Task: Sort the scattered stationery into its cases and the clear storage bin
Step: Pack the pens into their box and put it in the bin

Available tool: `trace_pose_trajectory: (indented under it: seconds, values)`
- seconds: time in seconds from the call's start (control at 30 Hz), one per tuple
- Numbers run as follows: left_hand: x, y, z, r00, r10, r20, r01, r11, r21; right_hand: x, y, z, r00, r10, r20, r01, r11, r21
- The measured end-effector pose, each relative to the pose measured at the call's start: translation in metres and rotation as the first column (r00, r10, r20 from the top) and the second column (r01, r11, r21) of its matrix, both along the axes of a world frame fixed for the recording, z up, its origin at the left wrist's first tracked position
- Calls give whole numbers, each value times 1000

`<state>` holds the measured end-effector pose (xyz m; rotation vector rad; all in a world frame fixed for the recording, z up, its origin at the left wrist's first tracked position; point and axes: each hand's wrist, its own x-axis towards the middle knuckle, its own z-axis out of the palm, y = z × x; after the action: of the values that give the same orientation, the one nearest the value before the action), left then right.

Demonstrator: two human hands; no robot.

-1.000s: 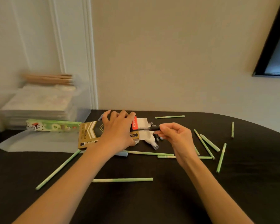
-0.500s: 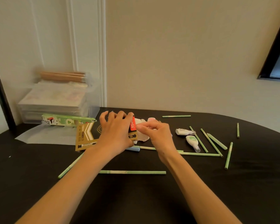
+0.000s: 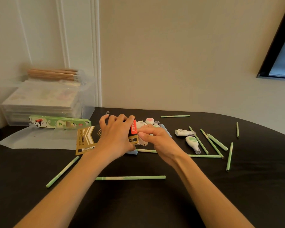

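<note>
1. Black table (image 3: 237, 195) fills the whole bottom half of the frame.
2. Plain cream wall (image 3: 171, 55) up top, with white moulding (image 3: 95, 63) left of center.
3. Dark-framed window (image 3: 283, 51) at the far right edge.

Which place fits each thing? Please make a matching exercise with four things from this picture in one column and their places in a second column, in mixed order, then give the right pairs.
Things:
1. wooden pencils
2. gold box
3. green carton
4. two correction tapes

Places:
A. under the left hand, flat on the table
B. on top of the clear bin
C. on the table to the right of the right hand
D. in front of the clear bin, behind the gold box

Pairs: 1-B, 2-A, 3-D, 4-C
</note>
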<state>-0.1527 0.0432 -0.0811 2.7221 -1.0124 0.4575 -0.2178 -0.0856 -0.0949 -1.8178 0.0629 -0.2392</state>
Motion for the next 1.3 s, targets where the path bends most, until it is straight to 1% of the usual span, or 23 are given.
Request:
trace_pose_trajectory:
  seconds: [0.13,0.2,0.27,0.33,0.4,0.43,0.47,0.5,0.53,0.57,0.6,0.63,0.67,0.7,0.77,0.8,0.87,1.0,1.07,1.13,1.2,1.23,1.3]
  values:
    - [6,-11,-1,1000,-17,4,17,1000,9,7,-9,0,999,-31,-39,33,998,50]
    - [9,-18,0,1000,-29,-5,29,1000,1,13,-14,2,993,-95,-63,96,995,17]
    - [11,-27,2,999,-43,-4,43,999,-10,19,-19,7,987,-152,-48,150,988,-40]
    - [14,-34,4,999,-45,6,45,999,-26,22,-24,11,985,-171,-21,168,982,-87]
    - [19,-40,6,999,-42,14,42,999,-32,22,-32,13,987,-161,-13,159,983,-91]
    - [21,-42,7,999,-37,19,38,999,-33,21,-36,12,988,-156,-1,156,986,-62]
    - [23,-45,7,999,-31,23,32,999,-35,20,-41,11,986,-167,26,167,986,3]
    - [24,-46,7,999,-25,26,26,999,-38,21,-47,9,975,-217,57,211,973,95]
    - [26,-48,7,999,-18,28,19,999,-42,22,-54,6,945,-319,67,303,935,183]
    - [28,-50,6,999,-13,29,14,999,-43,25,-62,1,888,-458,48,440,875,204]
    - [30,-51,5,1000,-9,29,10,999,-42,27,-70,-6,799,-601,19,595,794,125]
    - [32,-52,4,1000,-5,29,6,999,-37,30,-77,-14,710,-705,6,704,709,-34]
    - [34,-53,3,1000,-2,30,3,999,-33,32,-82,-23,665,-747,11,732,649,-209]
    - [36,-54,3,999,2,33,-1,1000,-30,34,-86,-31,666,-746,19,702,617,-357]
    - [41,-55,1,999,11,39,-10,1000,-20,37,-89,-41,710,-704,6,595,596,-539]
    - [43,-55,1,999,14,39,-13,1000,-18,38,-89,-42,722,-692,0,558,582,-592]
    - [46,-56,-2,999,17,30,-17,1000,-15,44,-89,-44,715,-700,2,524,533,-664]
    - [48,-58,-6,999,17,38,-17,1000,9,53,-90,-48,703,-711,26,498,465,-732]
    - [50,-58,-8,999,19,37,-20,1000,10,52,-93,-51,680,-728,83,576,461,-675]
    - [51,-57,-9,999,28,30,-28,1000,4,47,-96,-50,634,-759,146,697,480,-533]
    - [53,-56,-9,999,35,19,-35,999,-4,37,-95,-43,575,-798,182,803,507,-314]
    - [53,-56,-9,999,38,11,-38,999,-5,31,-95,-40,548,-816,184,835,521,-174]
    - [54,-54,-9,999,38,-6,-38,999,-1,22,-94,-31,536,-832,141,826,552,116]
